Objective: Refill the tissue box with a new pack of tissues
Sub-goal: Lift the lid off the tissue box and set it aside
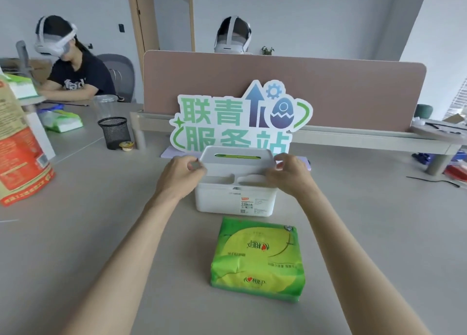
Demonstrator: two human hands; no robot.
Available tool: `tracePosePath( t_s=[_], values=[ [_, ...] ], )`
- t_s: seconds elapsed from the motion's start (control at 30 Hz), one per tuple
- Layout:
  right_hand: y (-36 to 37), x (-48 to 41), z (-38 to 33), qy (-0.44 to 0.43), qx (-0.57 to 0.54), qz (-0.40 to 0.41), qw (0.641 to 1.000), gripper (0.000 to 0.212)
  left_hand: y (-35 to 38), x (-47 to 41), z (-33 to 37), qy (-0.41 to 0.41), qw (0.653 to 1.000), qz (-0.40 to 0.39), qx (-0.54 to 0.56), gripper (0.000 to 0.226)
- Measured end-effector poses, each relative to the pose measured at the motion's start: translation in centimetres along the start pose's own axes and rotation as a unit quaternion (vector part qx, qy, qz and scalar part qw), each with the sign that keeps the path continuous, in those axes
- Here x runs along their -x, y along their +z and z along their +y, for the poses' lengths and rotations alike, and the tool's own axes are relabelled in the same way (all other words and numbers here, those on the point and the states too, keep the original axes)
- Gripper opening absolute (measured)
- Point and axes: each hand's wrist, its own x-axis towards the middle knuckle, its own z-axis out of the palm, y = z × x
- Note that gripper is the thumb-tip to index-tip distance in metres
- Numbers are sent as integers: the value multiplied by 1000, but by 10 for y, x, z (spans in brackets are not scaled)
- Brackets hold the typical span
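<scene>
A white plastic tissue box (235, 200) stands on the grey table (101, 233), mid-frame. Its white lid (237, 161), with a long slot on top, is raised a little above the box body and tilted. My left hand (180, 173) pinches the lid's left end and my right hand (290, 174) pinches its right end. Something green shows through the slot. In front of the box, nearer to me, lies a sealed green and yellow tissue pack (259, 259), flat on the table and untouched.
A green and white cut-out sign (240, 117) stands just behind the box, before a pink desk divider (328, 92). At left: an orange bag (20, 145), a black mesh cup (113, 132), another tissue pack (63, 122). Two people in headsets sit beyond.
</scene>
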Motion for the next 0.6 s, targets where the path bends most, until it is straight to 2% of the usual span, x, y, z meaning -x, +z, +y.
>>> tracePosePath(
  t_s=[0.07,0.17,0.3,0.37,0.47,0.6],
  values=[
    [-1,-6,2,-8,11,12,1000,44,1,-7,-1,5,999,-27,-34,23],
    [-1,-10,4,-17,10,20,1000,46,2,-8,-4,5,999,-7,-34,8],
    [2,-11,6,7,-20,16,1000,45,3,-9,-3,2,1000,-2,-24,28],
    [3,-9,6,22,-39,22,999,43,5,-7,-4,2,1000,-10,-13,28],
    [7,-1,7,21,-112,4,993,29,5,-4,-3,22,1000,15,-7,8],
    [7,8,9,-4,-196,25,980,14,-3,-2,19,60,996,59,28,8]
  ],
)
